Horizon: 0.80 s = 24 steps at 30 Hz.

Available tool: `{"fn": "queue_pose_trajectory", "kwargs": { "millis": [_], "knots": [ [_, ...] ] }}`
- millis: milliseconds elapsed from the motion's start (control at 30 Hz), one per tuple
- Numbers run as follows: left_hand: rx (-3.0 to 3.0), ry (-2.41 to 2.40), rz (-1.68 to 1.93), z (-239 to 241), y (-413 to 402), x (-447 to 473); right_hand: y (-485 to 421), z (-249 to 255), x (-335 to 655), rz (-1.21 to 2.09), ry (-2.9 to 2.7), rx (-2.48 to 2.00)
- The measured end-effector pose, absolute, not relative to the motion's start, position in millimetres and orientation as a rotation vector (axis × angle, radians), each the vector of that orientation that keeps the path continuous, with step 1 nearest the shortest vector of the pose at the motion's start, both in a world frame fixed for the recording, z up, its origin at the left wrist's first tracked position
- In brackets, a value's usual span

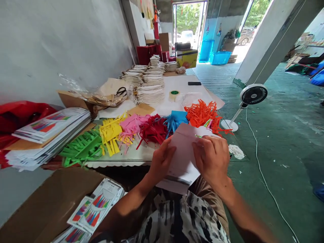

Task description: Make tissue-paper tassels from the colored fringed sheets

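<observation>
Mid-piece, to judge by the pose: holding pale paper (183, 148) upright-ish above the lap, pinched at its left edge by the left hand (162, 158) and near its upper right edge by the right hand (212, 157).

Beside the right fingertips, showing a small green bit (198, 136); cannot tell whether gripped too. Possibly done: printed packets (92, 209) piled by brown cardboard (32, 202) at lower left. Seemingly left: the held paper, plus 6 colour heaps of strips (154, 131) along the tabletop (118, 159). Cannot count finished pieces.
</observation>
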<state>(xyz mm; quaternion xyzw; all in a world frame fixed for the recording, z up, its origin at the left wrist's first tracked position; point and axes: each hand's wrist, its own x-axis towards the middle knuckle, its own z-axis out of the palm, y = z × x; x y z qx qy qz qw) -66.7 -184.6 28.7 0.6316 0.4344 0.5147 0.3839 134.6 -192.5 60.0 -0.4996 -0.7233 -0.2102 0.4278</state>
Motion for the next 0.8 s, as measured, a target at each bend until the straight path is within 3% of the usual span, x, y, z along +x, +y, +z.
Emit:
{"fn": "queue_pose_trajectory", "kwargs": {
  "millis": [100, 267, 600, 800],
  "knots": [
    [1.734, 1.088, 1.283, 35, -182, -63, -191, 64, 132, -0.442, -1.832, -1.247],
    [1.896, 1.025, 1.164, 46, -179, -57, -189, 79, 136, -0.007, -1.878, -1.103],
    [1.884, 0.897, 1.197, 51, -188, -48, -189, 87, 141, -0.013, -1.871, -0.918],
    [1.852, 0.919, 1.168, 50, -192, -55, -187, 94, 143, 0.074, -1.87, -1.039]
  ]
}}
